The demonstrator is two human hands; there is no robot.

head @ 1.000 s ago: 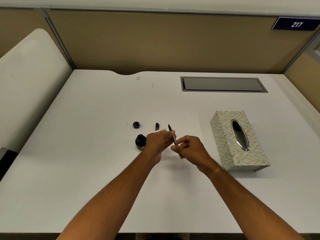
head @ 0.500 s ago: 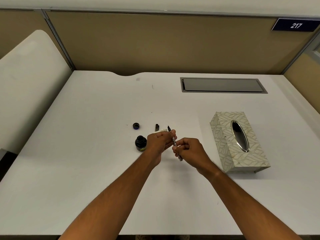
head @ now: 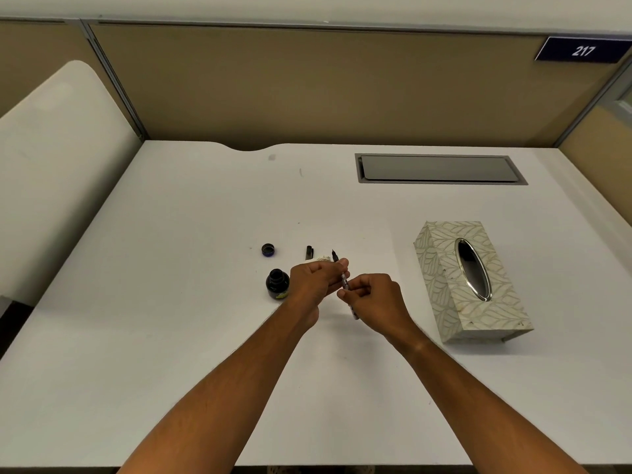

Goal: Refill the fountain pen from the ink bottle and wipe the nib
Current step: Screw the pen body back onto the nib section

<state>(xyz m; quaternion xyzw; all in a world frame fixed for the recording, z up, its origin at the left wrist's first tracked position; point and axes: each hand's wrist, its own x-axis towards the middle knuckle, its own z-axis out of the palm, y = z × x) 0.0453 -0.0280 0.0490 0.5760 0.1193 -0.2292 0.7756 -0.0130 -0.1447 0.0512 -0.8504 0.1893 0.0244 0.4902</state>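
Two hands, one pen point(head: 343, 278): left hand point(head: 316, 280) and right hand point(head: 376, 301) both pinch it. One ink bottle point(head: 277, 283) just left, tissue box point(head: 472, 278) right, open desk point(head: 171, 336) nearer.

Even, soft overhead light, bright white table point(head: 171, 336). Faint shadows under forearms and beside tissue box point(head: 472, 285), toward table's near edge. Glare on box's chrome oval. Wide-angle bowing at partition edges. Focus sharp, small items grainy.
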